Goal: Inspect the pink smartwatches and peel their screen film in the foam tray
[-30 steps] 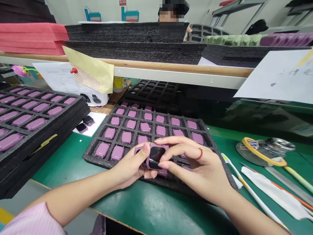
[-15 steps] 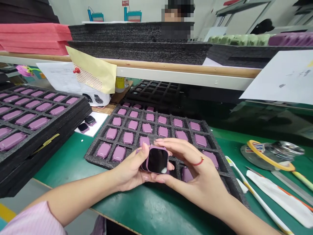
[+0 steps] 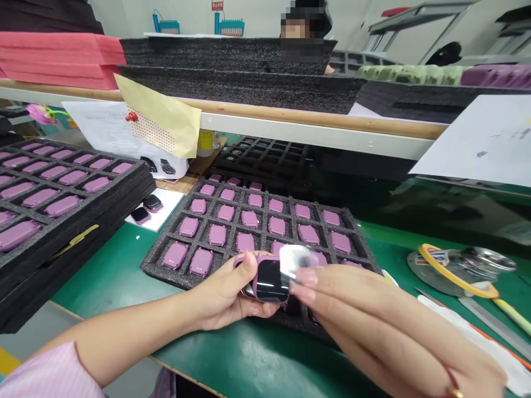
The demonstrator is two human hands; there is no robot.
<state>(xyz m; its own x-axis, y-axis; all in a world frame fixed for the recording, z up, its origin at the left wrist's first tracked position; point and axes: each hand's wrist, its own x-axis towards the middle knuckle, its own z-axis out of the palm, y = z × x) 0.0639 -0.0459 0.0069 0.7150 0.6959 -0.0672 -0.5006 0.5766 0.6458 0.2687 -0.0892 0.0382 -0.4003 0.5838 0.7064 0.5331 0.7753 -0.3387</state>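
Note:
My left hand (image 3: pixel 219 293) is shut on a smartwatch (image 3: pixel 269 281) with a pink case and black glass face. Its strap is not visible. My right hand (image 3: pixel 373 315) is just right of the watch, with its fingertips pinching a clear protective film (image 3: pixel 294 258). That film stands up off the right side of the watch face and catches a white glare. Both hands hover over a dark grey foam tray (image 3: pixel 164 269) holding rows of pink watch cases (image 3: pixel 226 213). My right hand hides the tray's lower right corner.
A stacked foam tray of pink cases (image 3: pixel 99 232) lies at left, near a white card (image 3: pixel 168 207) with dark watches on it. A tape roll (image 3: pixel 456 271) and steel ruler (image 3: pixel 493 315) lie on the green mat (image 3: pixel 249 354). A co-worker (image 3: pixel 302 27) sits beyond the foam stacks.
My right hand has moved right and toward me, and the clear film now lifts away from the watch face. The left hand still holds the watch.

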